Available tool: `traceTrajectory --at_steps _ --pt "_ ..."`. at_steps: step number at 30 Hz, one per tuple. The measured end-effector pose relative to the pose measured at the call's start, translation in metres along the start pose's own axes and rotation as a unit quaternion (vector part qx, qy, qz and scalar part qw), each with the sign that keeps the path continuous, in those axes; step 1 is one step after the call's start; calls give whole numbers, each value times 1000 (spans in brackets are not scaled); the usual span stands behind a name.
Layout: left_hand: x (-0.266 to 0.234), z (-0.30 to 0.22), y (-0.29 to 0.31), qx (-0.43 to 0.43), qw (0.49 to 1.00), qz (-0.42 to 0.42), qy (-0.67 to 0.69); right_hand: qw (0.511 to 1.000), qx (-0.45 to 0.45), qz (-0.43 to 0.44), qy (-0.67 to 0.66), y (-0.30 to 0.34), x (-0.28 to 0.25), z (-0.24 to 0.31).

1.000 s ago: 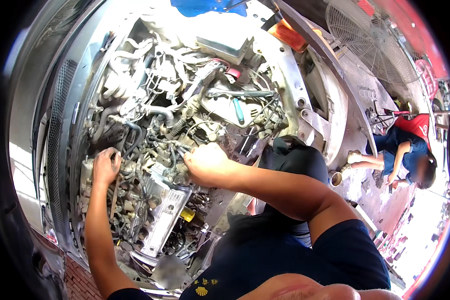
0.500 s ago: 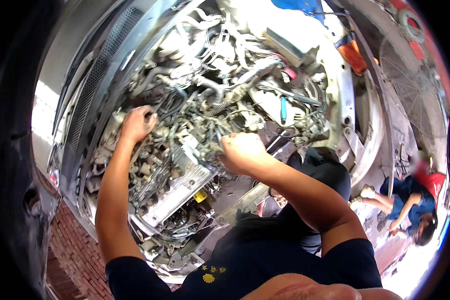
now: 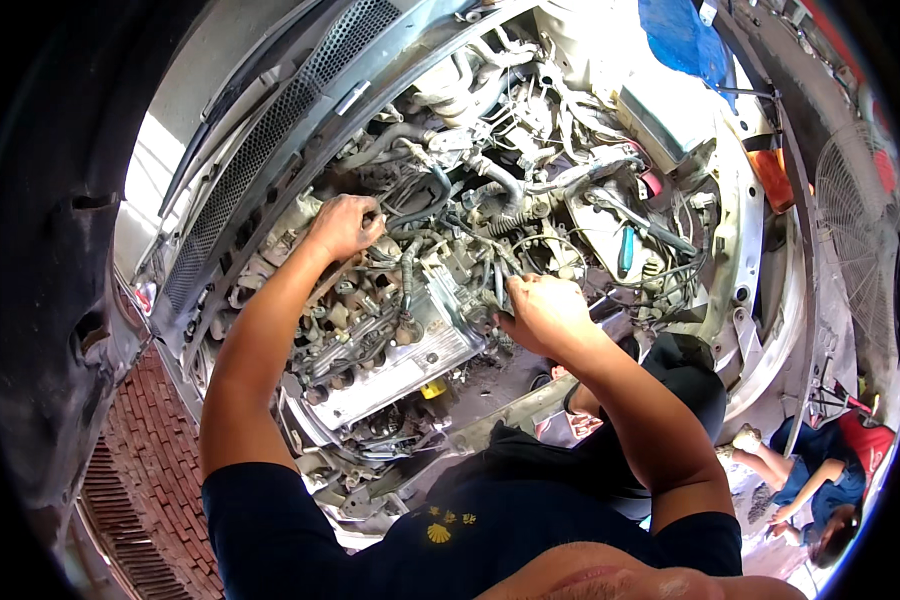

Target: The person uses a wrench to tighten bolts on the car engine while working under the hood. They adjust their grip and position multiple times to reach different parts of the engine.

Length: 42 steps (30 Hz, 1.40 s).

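Observation:
Both of my hands are in an open engine bay, above a dusty car engine (image 3: 395,372) with a ribbed metal top. My left hand (image 3: 344,228) is at the engine's far left side, beside a bent dark hose (image 3: 438,195). Its fingers are curled inward, and whatever they hold is hidden. My right hand (image 3: 552,314) is at the engine's right end, fingers closed by a cluster of grey hoses and fittings (image 3: 500,262). What lies in that grip cannot be made out. A teal-handled tool (image 3: 626,252) lies to the right, apart from my hands.
A dark box-shaped battery (image 3: 662,122) stands far right, near a blue cloth (image 3: 682,40) and an orange lamp (image 3: 771,180). Past the fender are a caged fan (image 3: 855,225) and another person (image 3: 820,485) sitting low. Red bricks (image 3: 165,450) pave the left.
The view has shifted, so the engine bay and both hands appear further right in the picture. Both hands stay at about the same places on the engine, and the picture is sharper.

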<state>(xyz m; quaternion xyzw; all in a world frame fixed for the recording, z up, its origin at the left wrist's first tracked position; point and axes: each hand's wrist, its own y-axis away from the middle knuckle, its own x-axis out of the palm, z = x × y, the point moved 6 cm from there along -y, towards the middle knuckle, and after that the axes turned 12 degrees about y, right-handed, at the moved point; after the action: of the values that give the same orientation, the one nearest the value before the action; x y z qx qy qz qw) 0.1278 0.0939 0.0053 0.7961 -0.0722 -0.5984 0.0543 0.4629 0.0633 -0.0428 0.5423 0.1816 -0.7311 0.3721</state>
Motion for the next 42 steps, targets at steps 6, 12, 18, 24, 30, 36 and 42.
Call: traceTrajectory --at_steps 6,12,18,24,30,36,42 --pt "0 6 4 17 999 -15 -41 1000 -12 -29 -6 0 -4 2" --pt "1 3 -1 -15 999 -10 -50 1000 -9 -18 6 -3 -1 -1" --pt "1 3 0 3 999 -30 -39 1000 -20 -14 12 -2 5 -1" --pt "3 7 0 -5 999 -12 -31 999 5 33 20 -7 6 1" --pt "-3 4 3 -10 1000 -19 -15 999 -23 11 33 -2 14 7" --pt "-1 7 3 -1 997 -74 -23 995 -3 78 57 0 15 9" --pt "-1 4 9 -46 996 -53 -52 996 -17 65 55 4 12 8"
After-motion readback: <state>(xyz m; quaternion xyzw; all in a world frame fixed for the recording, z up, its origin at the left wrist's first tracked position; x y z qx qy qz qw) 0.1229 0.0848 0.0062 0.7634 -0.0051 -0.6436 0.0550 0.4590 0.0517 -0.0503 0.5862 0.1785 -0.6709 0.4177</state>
